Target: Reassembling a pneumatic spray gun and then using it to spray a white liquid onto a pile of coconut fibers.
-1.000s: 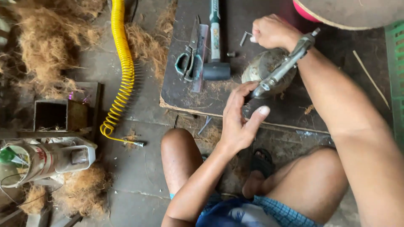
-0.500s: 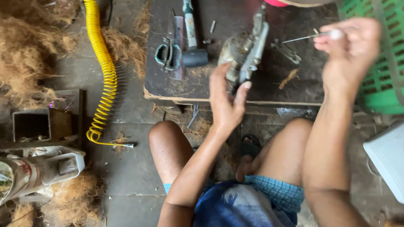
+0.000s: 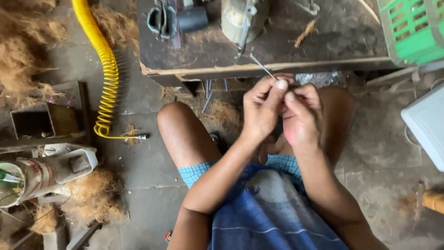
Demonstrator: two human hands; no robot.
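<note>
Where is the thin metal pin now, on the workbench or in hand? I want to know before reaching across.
In hand: both hands, left hand and right hand, pinch the thin metal pin above the knees.

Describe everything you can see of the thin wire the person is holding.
The wire is a thin, straight, grey metal-looking piece. It slants up and left from the fingertips toward the bench edge. Its lower end is pinched where the left hand and right hand meet above the knees; its upper end is free.
</note>
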